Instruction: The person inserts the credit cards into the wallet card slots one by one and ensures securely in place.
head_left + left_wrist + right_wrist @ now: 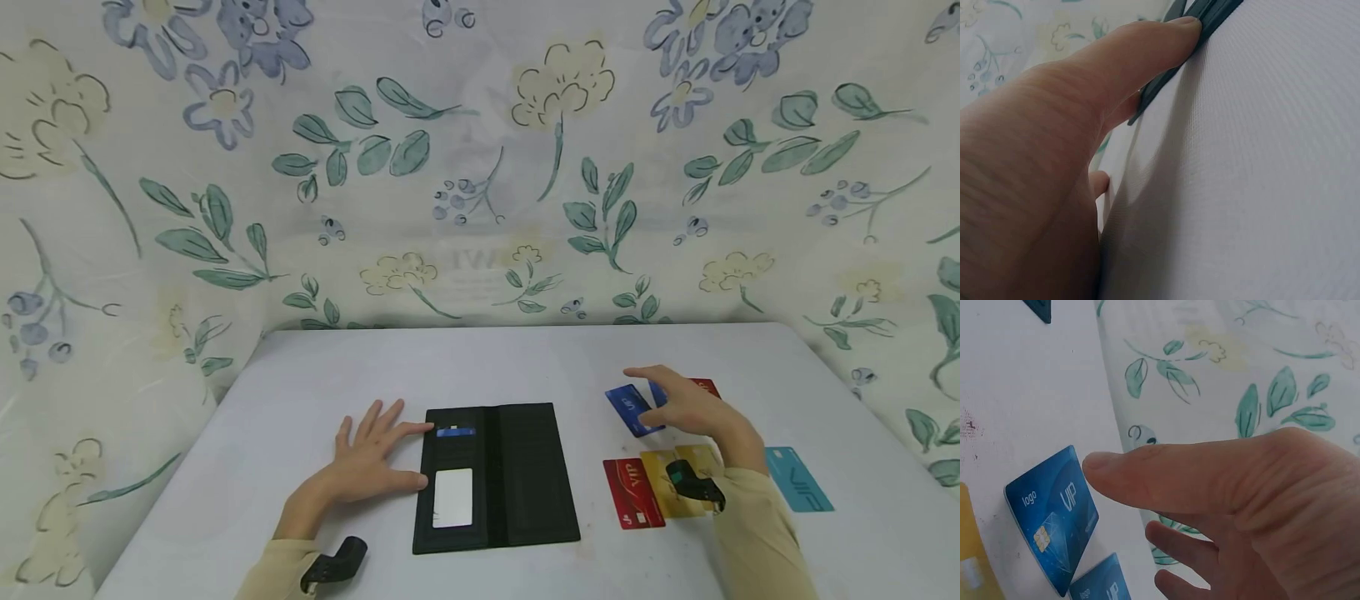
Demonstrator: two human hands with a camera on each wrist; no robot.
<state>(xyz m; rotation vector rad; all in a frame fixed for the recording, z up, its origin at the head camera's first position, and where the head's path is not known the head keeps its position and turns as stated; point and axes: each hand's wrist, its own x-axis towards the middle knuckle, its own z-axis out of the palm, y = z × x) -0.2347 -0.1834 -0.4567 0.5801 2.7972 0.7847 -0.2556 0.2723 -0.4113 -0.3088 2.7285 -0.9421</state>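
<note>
A black wallet point(536, 475) lies spread flat on the table, with a blue card point(456, 432) in one slot and a white panel point(453, 498) below. My left hand point(367, 467) has its fingers spread, with the thumb point(1166, 40) and index fingertip at the wallet's left edge. Over on the right, my right hand point(690, 404) hovers above the blue cards, thumb and index finger apart. Its thumb tip point(1100, 464) is right at the edge of a blue VIP card point(1054, 519). A second blue card point(1107, 581) lies beside that one, partly out of frame.
Nearer me on the right lie a red card point(633, 493) and gold cards point(660, 492), partly covered by the right wrist. A teal VIP card point(798, 479) lies farther right. Behind my right hand shows a red card point(707, 386). A floral cloth point(480, 242) hangs beyond the white table point(337, 358).
</note>
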